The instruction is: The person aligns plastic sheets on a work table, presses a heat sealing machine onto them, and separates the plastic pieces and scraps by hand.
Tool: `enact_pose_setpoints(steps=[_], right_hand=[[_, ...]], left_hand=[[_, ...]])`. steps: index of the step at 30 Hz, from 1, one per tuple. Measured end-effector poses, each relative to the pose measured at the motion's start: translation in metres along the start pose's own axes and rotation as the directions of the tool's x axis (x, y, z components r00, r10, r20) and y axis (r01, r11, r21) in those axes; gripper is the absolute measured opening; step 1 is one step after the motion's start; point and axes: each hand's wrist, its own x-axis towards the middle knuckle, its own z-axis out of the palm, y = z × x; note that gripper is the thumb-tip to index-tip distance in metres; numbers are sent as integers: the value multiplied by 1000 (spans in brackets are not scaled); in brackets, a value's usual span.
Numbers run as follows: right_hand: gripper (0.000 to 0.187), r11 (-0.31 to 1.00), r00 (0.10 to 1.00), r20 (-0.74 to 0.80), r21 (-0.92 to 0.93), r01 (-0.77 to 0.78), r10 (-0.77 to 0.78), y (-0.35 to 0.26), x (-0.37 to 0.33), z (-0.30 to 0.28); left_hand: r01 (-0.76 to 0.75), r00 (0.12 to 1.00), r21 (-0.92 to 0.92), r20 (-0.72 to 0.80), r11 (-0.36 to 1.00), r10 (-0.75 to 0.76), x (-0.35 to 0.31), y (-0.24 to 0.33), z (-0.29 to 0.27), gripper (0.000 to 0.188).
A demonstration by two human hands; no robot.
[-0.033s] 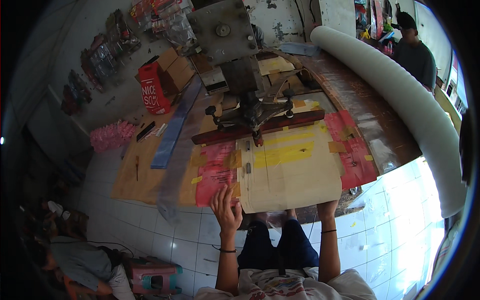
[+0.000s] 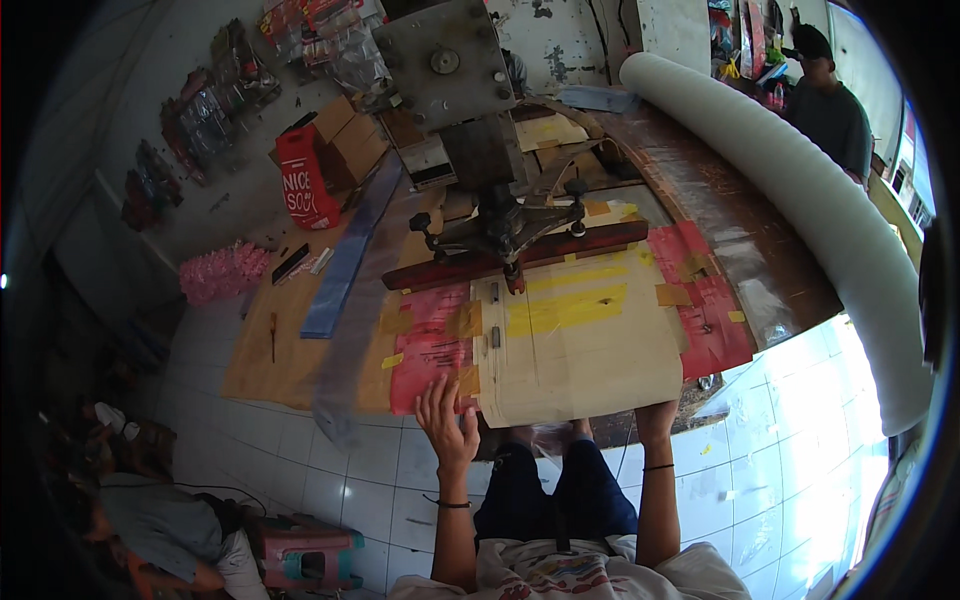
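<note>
The cream sheet (image 2: 590,368) is seen in the middle of the frame. Near the lower centre, the left red piece (image 2: 428,350) is touched by the open left hand (image 2: 448,428). The right hand (image 2: 656,420) is half hidden by the sheet; its grip cannot be told.

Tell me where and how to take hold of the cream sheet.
Probably best: grip the cream sheet by its near edge, coming from the wearer's side. That edge projects toward the body, with the right hand at its right corner; the dark red bar crosses farther back.
</note>
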Motion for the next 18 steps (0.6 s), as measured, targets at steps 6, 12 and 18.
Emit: enact_pose_setpoints(steps=[6, 12, 18], right_hand=[[86, 872, 1000, -2, -490, -8, 8, -70, -12, 0], [72, 748, 994, -76, -655, -106, 75, -85, 12, 11], [64, 864, 995, -3, -495, -87, 99, -82, 28, 33]], left_hand=[[146, 974, 66, -183, 987, -132, -5, -9, -29, 56], [627, 270, -742, -80, 238, -960, -4, -27, -11, 54], [384, 500, -920, 273, -72, -822, 24, -56, -11, 68]])
